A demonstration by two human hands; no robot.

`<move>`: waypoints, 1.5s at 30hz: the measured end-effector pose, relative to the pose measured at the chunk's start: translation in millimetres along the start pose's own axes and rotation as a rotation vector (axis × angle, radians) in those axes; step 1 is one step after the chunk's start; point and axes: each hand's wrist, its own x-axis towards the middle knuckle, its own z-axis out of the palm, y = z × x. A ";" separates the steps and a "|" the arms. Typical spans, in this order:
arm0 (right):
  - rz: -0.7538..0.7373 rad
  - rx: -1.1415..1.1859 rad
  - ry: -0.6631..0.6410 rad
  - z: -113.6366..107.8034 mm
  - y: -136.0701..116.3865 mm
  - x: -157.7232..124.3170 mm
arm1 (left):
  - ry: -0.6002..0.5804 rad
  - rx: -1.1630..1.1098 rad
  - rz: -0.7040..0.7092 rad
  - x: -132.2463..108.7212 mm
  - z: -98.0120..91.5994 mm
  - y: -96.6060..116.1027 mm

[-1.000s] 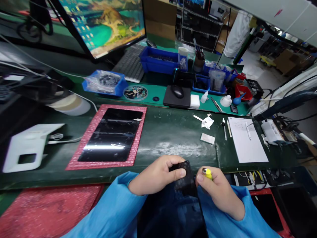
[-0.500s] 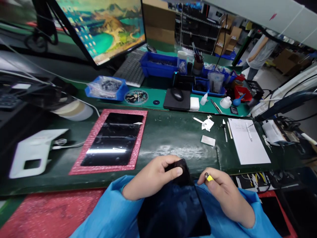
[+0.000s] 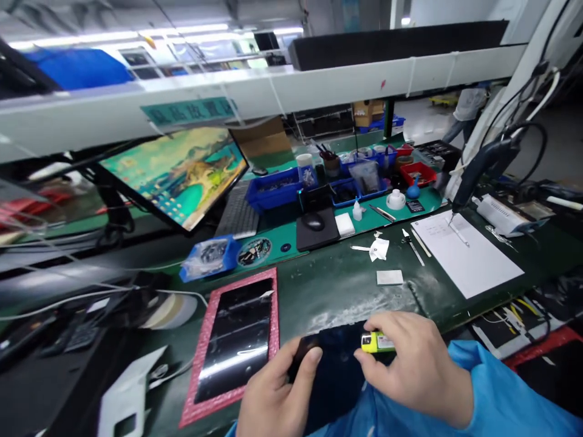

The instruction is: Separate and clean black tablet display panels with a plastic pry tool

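Holding: flat glossy black panel (image 3: 337,376), small yellow metal-ended object (image 3: 375,342)

Left hand (image 3: 277,388): thumb and fingers gripped the panel's edge, at the near side of the dark-green bench (image 3: 319,284). Right hand (image 3: 416,364): fingers clasped the yellow object over the panel.

Lit monitor (image 3: 182,182) stands at left, keyboard (image 3: 240,212) beside long blue bin (image 3: 279,198), mouse (image 3: 313,221) on black pad (image 3: 324,235), white pen (image 3: 460,236) on paper sheet (image 3: 483,267) at right.

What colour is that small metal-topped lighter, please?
The lighter is mostly yellow, clearest in head view.
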 end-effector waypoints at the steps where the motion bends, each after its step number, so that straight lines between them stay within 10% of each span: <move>1: 0.006 -0.006 -0.003 1.3 -1.8 0.7 | 0.004 0.026 -0.011 -2.6 -1.6 -4.5; 15: 0.018 0.011 -0.010 3.2 -10.9 6.5 | -0.253 0.117 -0.091 -4.8 -25.0 -9.2; 37: -0.018 -0.076 0.018 3.1 -9.9 1.4 | 0.239 0.005 0.057 -17.5 8.6 22.6; 45: -0.037 -0.072 0.020 3.5 -8.6 1.9 | 0.180 0.006 0.010 -19.6 5.4 19.5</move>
